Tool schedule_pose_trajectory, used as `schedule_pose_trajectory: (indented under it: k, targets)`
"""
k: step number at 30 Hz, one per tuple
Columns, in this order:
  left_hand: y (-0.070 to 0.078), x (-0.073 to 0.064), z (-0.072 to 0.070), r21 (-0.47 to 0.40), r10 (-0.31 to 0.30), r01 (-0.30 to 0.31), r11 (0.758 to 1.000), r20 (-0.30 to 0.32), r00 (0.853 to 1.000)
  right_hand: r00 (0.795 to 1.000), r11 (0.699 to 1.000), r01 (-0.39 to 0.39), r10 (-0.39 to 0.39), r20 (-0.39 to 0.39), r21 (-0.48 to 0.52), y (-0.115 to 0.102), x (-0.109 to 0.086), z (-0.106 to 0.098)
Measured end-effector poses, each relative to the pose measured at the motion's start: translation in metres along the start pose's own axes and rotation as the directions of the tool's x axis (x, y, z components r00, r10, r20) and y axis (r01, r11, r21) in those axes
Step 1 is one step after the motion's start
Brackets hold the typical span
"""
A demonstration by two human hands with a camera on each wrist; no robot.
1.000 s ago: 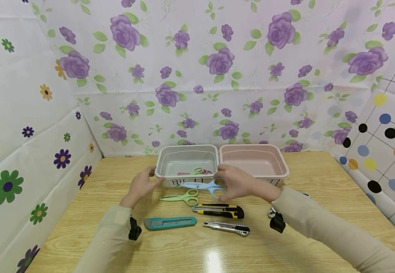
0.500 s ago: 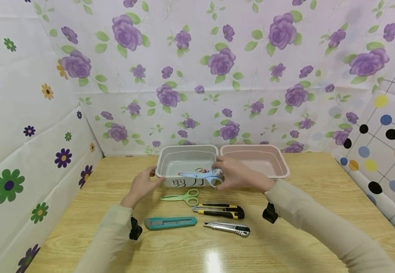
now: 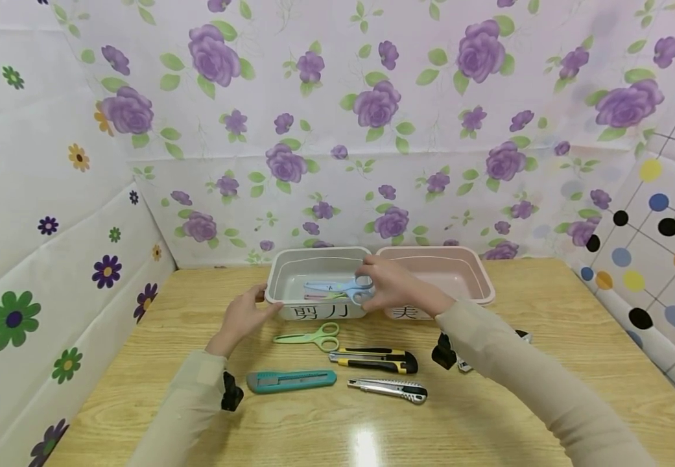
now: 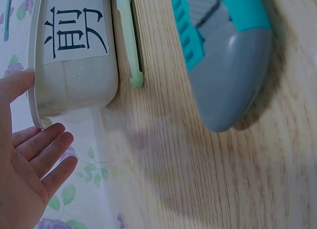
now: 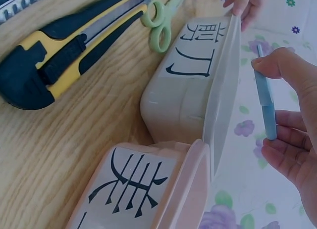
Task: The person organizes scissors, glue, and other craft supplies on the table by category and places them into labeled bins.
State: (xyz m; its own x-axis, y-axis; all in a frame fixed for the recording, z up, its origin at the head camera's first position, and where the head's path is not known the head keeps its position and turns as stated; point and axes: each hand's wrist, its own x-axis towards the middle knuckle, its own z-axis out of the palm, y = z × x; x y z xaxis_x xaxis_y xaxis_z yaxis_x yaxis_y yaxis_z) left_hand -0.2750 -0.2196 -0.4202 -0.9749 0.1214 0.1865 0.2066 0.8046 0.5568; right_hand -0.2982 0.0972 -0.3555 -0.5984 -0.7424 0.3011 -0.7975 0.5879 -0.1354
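Blue-handled scissors (image 3: 337,287) hang over the grey bin (image 3: 321,251), pinched by my right hand (image 3: 392,285); the right wrist view shows the scissors (image 5: 265,93) edge-on between thumb and fingertips. Below them inside the bin lie pink-and-green scissors (image 3: 322,297), partly covered. My left hand (image 3: 245,319) rests at the bin's front left corner, fingers fairly straight. In the left wrist view its thumb (image 4: 20,83) touches the rim, with the other fingers spread beside the corner. Green scissors (image 3: 308,337) lie on the table in front of the bin.
Beside the grey bin stands a pink bin (image 3: 460,299). Nearer on the wooden table (image 3: 290,428) lie a yellow-and-black utility knife (image 3: 373,360), a teal one (image 3: 290,381) and a silver one (image 3: 388,390). Another metallic object (image 3: 464,364) is mostly hidden under the right forearm.
The right hand has moved the blue scissors from in front of the grey bin, up past its front rim, to over its inside. The left hand stays at the corner.
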Motion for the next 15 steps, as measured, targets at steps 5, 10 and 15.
schedule_pose_trajectory:
  k: [5,10,15]
  targets:
    - [-0.0011,0.0,0.0008,-0.005,-0.006,0.006,1.0,0.005,1.0,1.0,1.0,0.001,-0.001,0.003,-0.005,0.003,0.0046,0.0003]
    - [-0.0007,-0.0003,0.0002,-0.008,-0.01,0.01,1.0,0.007,1.0,1.0,1.0,-0.018,0.018,0.011,0.006,0.0051,0.0078,0.0005]
    - [0.0001,-0.0009,-0.0005,-0.019,-0.005,0.005,1.0,0.005,1.0,1.0,0.999,-0.027,0.026,0.012,0.021,0.0077,0.0106,0.0021]
